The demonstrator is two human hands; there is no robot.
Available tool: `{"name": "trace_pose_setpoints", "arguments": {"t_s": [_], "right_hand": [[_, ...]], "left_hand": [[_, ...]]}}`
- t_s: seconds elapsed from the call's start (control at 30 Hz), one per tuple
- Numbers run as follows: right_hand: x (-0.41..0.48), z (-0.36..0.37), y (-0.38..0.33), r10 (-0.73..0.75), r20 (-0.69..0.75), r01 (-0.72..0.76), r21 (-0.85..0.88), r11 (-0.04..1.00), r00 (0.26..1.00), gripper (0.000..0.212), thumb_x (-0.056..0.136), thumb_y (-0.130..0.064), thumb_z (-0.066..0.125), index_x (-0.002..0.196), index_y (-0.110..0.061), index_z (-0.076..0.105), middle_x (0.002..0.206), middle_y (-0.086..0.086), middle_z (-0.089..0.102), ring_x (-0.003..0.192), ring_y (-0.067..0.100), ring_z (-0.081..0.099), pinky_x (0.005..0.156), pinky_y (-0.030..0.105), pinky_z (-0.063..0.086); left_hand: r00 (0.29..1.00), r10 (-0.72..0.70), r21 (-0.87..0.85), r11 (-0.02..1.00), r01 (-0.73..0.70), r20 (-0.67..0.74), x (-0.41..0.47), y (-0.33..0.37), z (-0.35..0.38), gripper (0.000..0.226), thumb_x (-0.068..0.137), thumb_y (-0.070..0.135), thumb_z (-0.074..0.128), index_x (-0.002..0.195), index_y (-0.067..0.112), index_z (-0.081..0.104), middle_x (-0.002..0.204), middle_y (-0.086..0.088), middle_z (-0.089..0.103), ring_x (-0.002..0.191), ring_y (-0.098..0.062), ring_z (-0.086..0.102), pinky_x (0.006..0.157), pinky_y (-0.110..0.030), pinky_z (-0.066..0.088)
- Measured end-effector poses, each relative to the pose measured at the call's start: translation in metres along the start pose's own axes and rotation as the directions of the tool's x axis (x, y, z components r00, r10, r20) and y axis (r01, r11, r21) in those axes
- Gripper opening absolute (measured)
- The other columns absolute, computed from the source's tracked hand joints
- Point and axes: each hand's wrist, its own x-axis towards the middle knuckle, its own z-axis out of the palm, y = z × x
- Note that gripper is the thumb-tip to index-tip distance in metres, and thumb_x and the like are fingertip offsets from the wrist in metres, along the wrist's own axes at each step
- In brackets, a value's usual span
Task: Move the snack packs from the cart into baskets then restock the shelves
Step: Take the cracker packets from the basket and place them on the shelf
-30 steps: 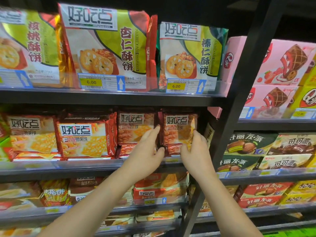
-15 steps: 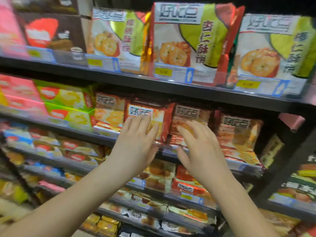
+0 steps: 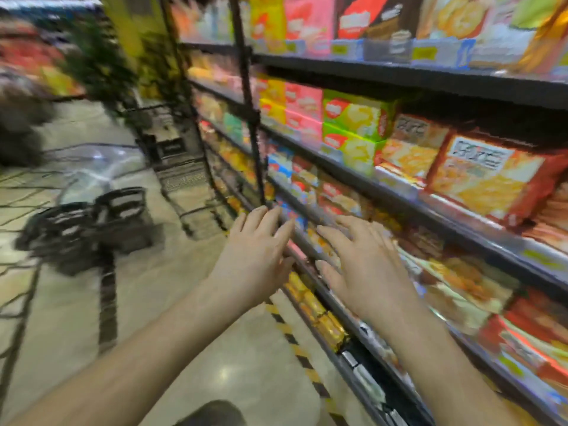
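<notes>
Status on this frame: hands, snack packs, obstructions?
Left hand and right hand open, empty. Snack packs on shelves, none held. Black basket off left; view blurred.

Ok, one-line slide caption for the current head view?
Open, empty left hand and right hand in front of stocked snack shelves, black basket off to the left; frame motion-blurred.
</notes>
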Motion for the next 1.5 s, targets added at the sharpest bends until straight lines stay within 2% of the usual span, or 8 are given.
{"name": "trace_pose_setpoints", "arguments": {"t_s": [0.2, 0.3, 0.37, 0.57, 0.77, 1.07, 1.3, 1.5], "right_hand": [[0.025, 0.048, -0.119, -0.19, 0.122, 0.184, 0.06, 0.981, 0.974, 0.054, 0.088, -0.04, 0.068, 0.139, -0.025, 0.057, 0.142, 0.006, 0.052, 0.134, 0.029, 0.046, 0.112, 0.044, 0.036], [0.042, 0.075, -0.191, -0.307, 0.15, 0.296, 0.087, 0.951, 0.94, 0.055, 0.091, -0.043, 0.064, 0.143, -0.026, 0.052, 0.147, 0.002, 0.048, 0.139, 0.024, 0.041, 0.115, 0.04, 0.033], [0.053, 0.099, -0.249, -0.371, 0.183, 0.356, 0.111, 0.928, 0.91, 0.056, 0.095, -0.046, 0.059, 0.147, -0.03, 0.045, 0.151, -0.001, 0.043, 0.143, 0.021, 0.035, 0.118, 0.039, 0.027], [0.079, 0.168, -0.451, -0.536, 0.209, 0.495, 0.217, 0.841, 0.818, 0.058, 0.096, -0.046, 0.058, 0.15, -0.031, 0.041, 0.154, -0.002, 0.041, 0.143, 0.02, 0.036, 0.119, 0.041, 0.031], [0.104, 0.217, -0.571, -0.624, 0.234, 0.564, 0.276, 0.778, 0.746, 0.056, 0.095, -0.044, 0.059, 0.147, -0.031, 0.044, 0.151, -0.003, 0.043, 0.14, 0.02, 0.039, 0.117, 0.04, 0.035], [0.193, 0.313, -0.681, -0.69, 0.204, 0.629, 0.295, 0.719, 0.694, 0.056, 0.095, -0.046, 0.059, 0.147, -0.031, 0.045, 0.148, -0.004, 0.045, 0.136, 0.019, 0.043, 0.112, 0.039, 0.037], [0.329, 0.418, -0.75, -0.69, 0.244, 0.608, 0.337, 0.719, 0.681, 0.06, 0.095, -0.046, 0.058, 0.149, -0.03, 0.041, 0.15, -0.003, 0.042, 0.138, 0.021, 0.04, 0.115, 0.039, 0.036], [0.44, 0.485, -0.793, -0.674, 0.252, 0.607, 0.298, 0.737, 0.695, 0.054, 0.09, -0.041, 0.067, 0.139, -0.022, 0.054, 0.132, 0.001, 0.055, 0.119, 0.024, 0.055, 0.102, 0.039, 0.044]], "left_hand": [[0.964, -0.264, 0.044, 0.964, 0.262, 0.034, -0.099, -0.107, -0.003, 0.068, 0.096, 0.05, 0.057, 0.156, 0.023, 0.039, 0.162, -0.01, 0.034, 0.15, -0.034, 0.028, 0.12, -0.05, 0.025], [0.92, -0.391, 0.055, 0.92, 0.389, 0.028, -0.148, -0.172, -0.007, 0.071, 0.099, 0.055, 0.05, 0.16, 0.027, 0.029, 0.166, -0.007, 0.026, 0.153, -0.031, 0.02, 0.125, -0.049, 0.019], [0.884, -0.467, 0.055, 0.883, 0.465, 0.023, -0.188, -0.219, -0.006, 0.073, 0.097, 0.057, 0.052, 0.16, 0.027, 0.028, 0.165, -0.004, 0.027, 0.153, -0.029, 0.02, 0.125, -0.049, 0.019], [0.75, -0.657, 0.068, 0.754, 0.654, 0.07, -0.308, -0.365, -0.003, 0.072, 0.096, 0.056, 0.054, 0.158, 0.028, 0.029, 0.166, -0.003, 0.026, 0.154, -0.028, 0.019, 0.126, -0.05, 0.021], [0.669, -0.736, 0.121, 0.677, 0.726, 0.106, -0.378, -0.475, -0.01, 0.066, 0.097, 0.054, 0.054, 0.153, 0.027, 0.034, 0.163, -0.004, 0.029, 0.152, -0.028, 0.022, 0.124, -0.046, 0.019], [0.603, -0.779, 0.145, 0.626, 0.766, 0.175, -0.38, -0.618, 0.024, 0.07, 0.1, 0.053, 0.051, 0.16, 0.027, 0.026, 0.17, -0.005, 0.018, 0.156, -0.029, 0.012, 0.128, -0.049, 0.014], [0.593, -0.775, 0.181, 0.629, 0.756, 0.218, -0.316, -0.776, 0.07, 0.069, 0.101, 0.051, 0.051, 0.16, 0.026, 0.027, 0.17, -0.006, 0.016, 0.156, -0.03, 0.013, 0.127, -0.049, 0.016], [0.601, -0.761, 0.186, 0.645, 0.741, 0.246, -0.257, -0.899, 0.093, 0.067, 0.101, 0.049, 0.053, 0.159, 0.024, 0.031, 0.169, -0.005, 0.02, 0.155, -0.028, 0.017, 0.126, -0.047, 0.02]]}}
